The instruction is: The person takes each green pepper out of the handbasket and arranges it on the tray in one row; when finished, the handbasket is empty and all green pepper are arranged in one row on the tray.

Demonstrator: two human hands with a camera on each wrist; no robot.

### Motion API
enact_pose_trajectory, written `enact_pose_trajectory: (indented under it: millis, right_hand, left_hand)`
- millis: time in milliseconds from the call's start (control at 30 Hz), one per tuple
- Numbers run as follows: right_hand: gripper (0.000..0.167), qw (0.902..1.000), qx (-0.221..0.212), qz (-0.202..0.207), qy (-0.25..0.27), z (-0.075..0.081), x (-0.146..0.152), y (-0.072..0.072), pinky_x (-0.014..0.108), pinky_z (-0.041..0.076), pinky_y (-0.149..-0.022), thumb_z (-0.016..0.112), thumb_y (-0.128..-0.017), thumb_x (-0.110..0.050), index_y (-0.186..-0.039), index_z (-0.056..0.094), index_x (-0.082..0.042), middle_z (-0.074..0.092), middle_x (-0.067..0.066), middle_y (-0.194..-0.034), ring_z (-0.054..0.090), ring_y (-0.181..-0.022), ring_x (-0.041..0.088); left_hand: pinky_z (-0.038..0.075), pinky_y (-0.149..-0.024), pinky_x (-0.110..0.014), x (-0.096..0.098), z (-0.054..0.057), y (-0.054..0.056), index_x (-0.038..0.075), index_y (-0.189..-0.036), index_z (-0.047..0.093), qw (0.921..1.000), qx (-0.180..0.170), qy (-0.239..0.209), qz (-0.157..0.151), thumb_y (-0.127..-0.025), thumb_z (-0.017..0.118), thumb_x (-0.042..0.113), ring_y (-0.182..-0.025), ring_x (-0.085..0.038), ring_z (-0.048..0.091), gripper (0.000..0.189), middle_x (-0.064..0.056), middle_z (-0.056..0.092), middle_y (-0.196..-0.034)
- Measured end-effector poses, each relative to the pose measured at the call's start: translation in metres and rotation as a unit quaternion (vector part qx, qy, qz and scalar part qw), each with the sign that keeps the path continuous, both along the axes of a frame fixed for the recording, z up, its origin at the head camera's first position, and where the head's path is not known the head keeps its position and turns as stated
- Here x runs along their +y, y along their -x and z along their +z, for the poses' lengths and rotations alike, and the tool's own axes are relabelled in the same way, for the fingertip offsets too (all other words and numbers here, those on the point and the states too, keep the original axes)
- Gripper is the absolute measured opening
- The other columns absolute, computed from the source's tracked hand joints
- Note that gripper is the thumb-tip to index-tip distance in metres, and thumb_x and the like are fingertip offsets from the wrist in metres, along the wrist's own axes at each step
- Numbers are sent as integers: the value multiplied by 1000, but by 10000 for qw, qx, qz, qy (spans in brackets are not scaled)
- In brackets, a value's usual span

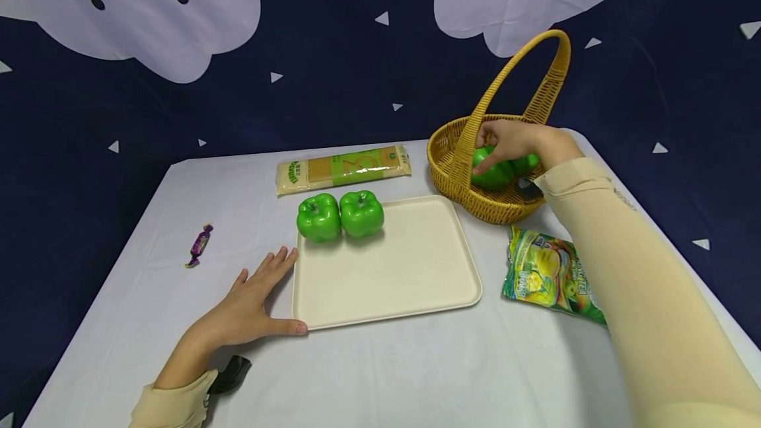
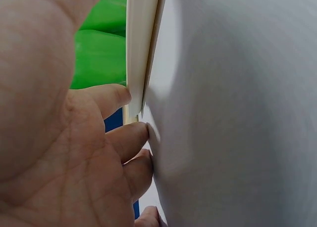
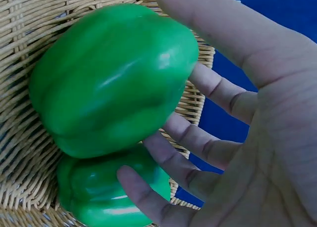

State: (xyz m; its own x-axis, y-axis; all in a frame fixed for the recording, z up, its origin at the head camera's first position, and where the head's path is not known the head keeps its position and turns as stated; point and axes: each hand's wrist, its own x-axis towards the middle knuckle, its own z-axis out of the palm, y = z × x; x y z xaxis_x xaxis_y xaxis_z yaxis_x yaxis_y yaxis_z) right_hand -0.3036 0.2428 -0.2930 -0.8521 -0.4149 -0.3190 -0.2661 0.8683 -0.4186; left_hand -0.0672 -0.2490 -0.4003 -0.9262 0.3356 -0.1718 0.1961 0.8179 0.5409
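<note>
My left hand (image 1: 250, 309) lies with spread fingers at the left side of the cream tray (image 1: 410, 269), its thumb at the near left corner and fingertips at the rim. Two green bell peppers (image 1: 319, 218) stand side by side at the tray's far left. Inside the wicker basket (image 1: 475, 207), my right hand (image 1: 512, 141) grips a green bell pepper (image 3: 114, 81), thumb on one side and fingers on the other. A second green bell pepper (image 3: 109, 192) lies right beside it in the basket, with the little finger stretched over it.
A packet of noodles (image 1: 345, 169) lies behind the tray. To the left is a purple wrapped candy (image 1: 199, 245). A green snack bag (image 1: 549, 271) sits right of the tray, partly under the right forearm. The basket's tall handle (image 1: 505, 78) arches up near the right hand.
</note>
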Motion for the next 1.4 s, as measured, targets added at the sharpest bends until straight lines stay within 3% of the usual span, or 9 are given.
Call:
enact_pose_trajectory:
  millis: [67, 167, 267, 400, 700, 1100, 1400]
  right_hand:
    - [66, 10000, -14, -11, -34, 0, 0, -1, 40, 53, -85, 89, -89, -37, -131, 51, -3, 56, 19, -122, 56, -107, 32]
    - [79, 9999, -37, -2, -97, 0, 0, -2, 52, 55, -100, 87, -90, -40, -145, 47, -1, 55, 28, -141, 58, -124, 42]
    - [92, 9997, -145, -36, -191, 0, -1, -1, 62, 49, -113, 85, -92, -43, -158, 37, 1, 48, 32, -156, 52, -139, 49]
    - [102, 9986, -215, -62, -486, 0, -1, 0, 66, 43, -118, 81, -94, -49, -165, 29, 3, 41, 33, -162, 46, -146, 51]
    - [97, 9970, -260, -85, -724, 3, -4, -1, 67, 37, -123, 77, -95, -50, -164, 33, 1, 36, 32, -166, 40, -150, 51]
    - [91, 9954, -289, -174, -900, 0, -11, -4, 65, 42, -120, 79, -95, -46, -161, 39, 3, 44, 32, -161, 47, -146, 50]
    - [91, 9945, -153, 5, -1038, -2, -9, -1, 63, 45, -118, 79, -95, -44, -160, 38, 6, 45, 33, -159, 49, -143, 50]
  left_hand:
    - [2, -123, -84, 0, 0, 0, 15, -173, 22, 10000, 5, 5, 1, -71, 93, 64, -166, -51, 10, 134, -20, 15, -180]
    - [2, -123, -84, 0, -1, 0, 14, -173, 22, 10000, 14, 10, 0, -71, 93, 64, -166, -51, 10, 134, -20, 15, -180]
    - [2, -123, -84, -1, -2, 1, 15, -173, 22, 10000, 27, 17, -1, -71, 93, 65, -166, -51, 10, 134, -20, 15, -180]
    - [2, -123, -83, 0, -3, 1, 15, -173, 22, 10000, 12, 9, -4, -71, 93, 65, -166, -51, 10, 134, -19, 15, -180]
    - [1, -123, -83, 1, 0, 0, 15, -173, 22, 10000, 0, 22, 17, -71, 93, 66, -166, -51, 9, 134, -19, 15, -180]
    - [1, -123, -83, 1, 0, -1, 15, -173, 22, 10000, 7, 4, 7, -71, 92, 65, -166, -51, 10, 134, -19, 15, -180]
    - [1, -123, -83, 0, 0, 0, 15, -173, 22, 10000, -6, -10, 26, -71, 93, 65, -166, -51, 10, 134, -19, 15, -180]
